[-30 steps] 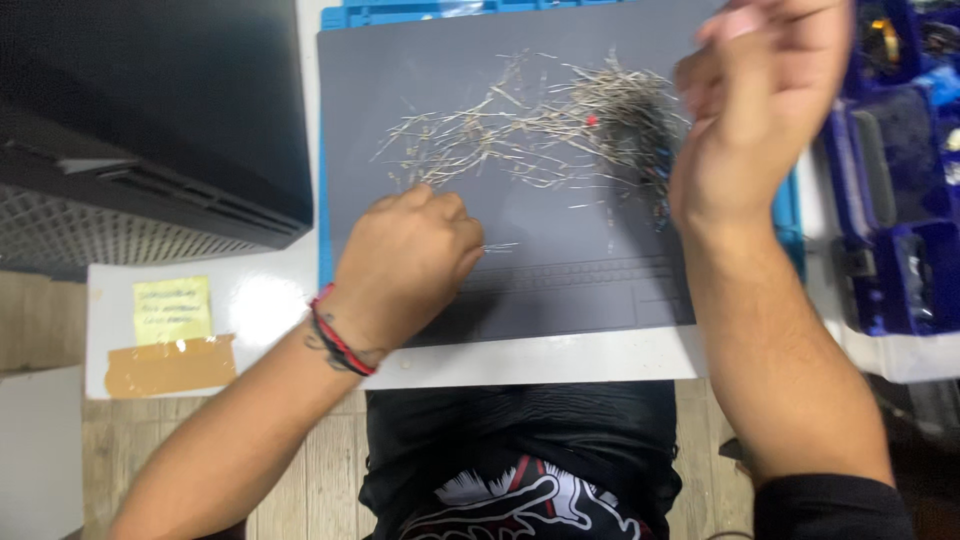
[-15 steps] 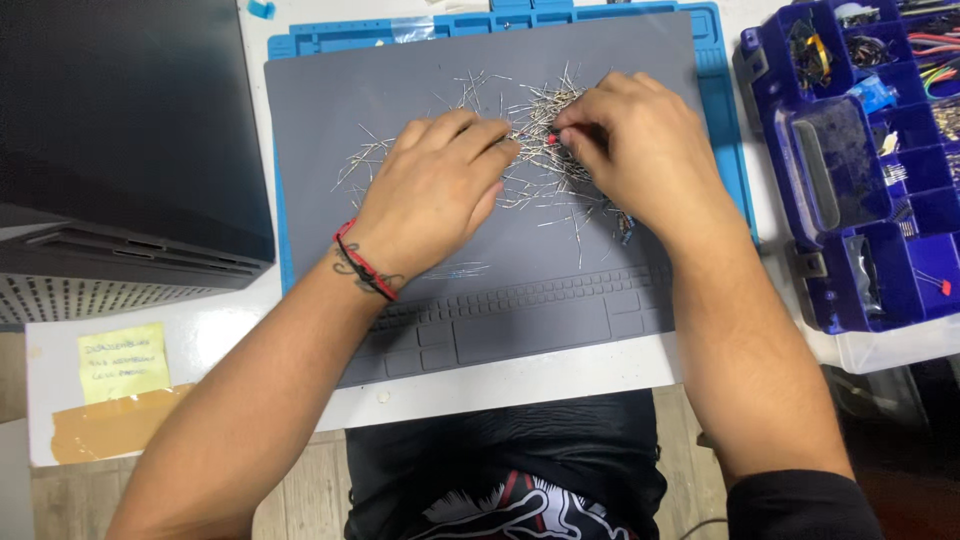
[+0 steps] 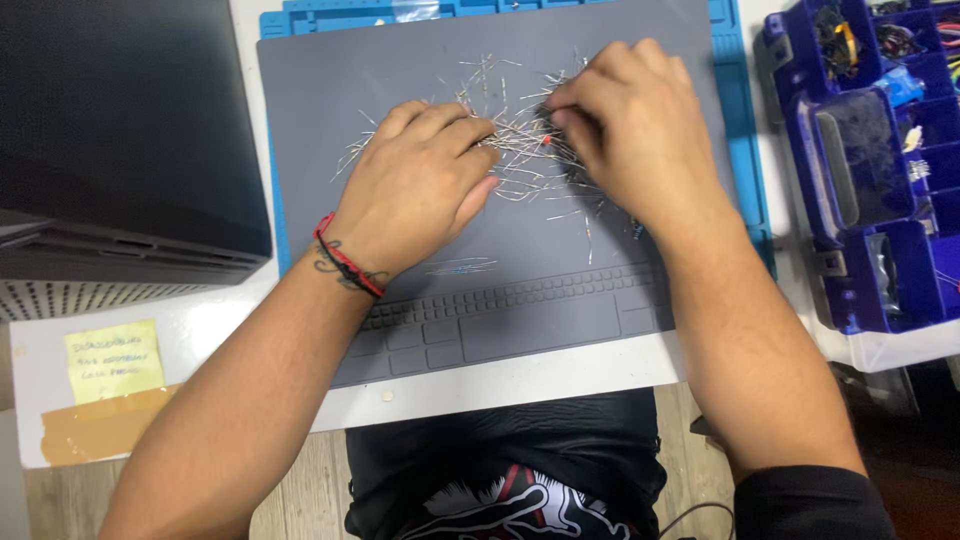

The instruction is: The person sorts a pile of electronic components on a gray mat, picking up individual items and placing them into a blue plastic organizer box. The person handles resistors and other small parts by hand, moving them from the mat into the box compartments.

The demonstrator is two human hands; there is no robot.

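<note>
A loose pile of thin wire-leaded components [image 3: 520, 150] lies scattered on a grey mat [image 3: 400, 80]. My left hand [image 3: 420, 185] rests palm down on the left part of the pile, fingertips among the leads. My right hand [image 3: 625, 130] is over the right part, fingers curled and pinching into the pile beside a small red component [image 3: 546, 141]. What the fingers grip is hidden. A few sorted leads [image 3: 460, 266] lie apart below my left hand.
A blue work mat [image 3: 745, 130] lies under the grey one. A purple compartment organizer [image 3: 880, 170] with small parts stands at the right. A dark box [image 3: 120, 130] sits at the left, with a yellow sticky note [image 3: 113, 362] and brown tape [image 3: 95, 425] on the white table.
My right hand came down from raised in the air onto the pile. My left hand moved up from the mat's middle to the pile, leaving a few leads behind.
</note>
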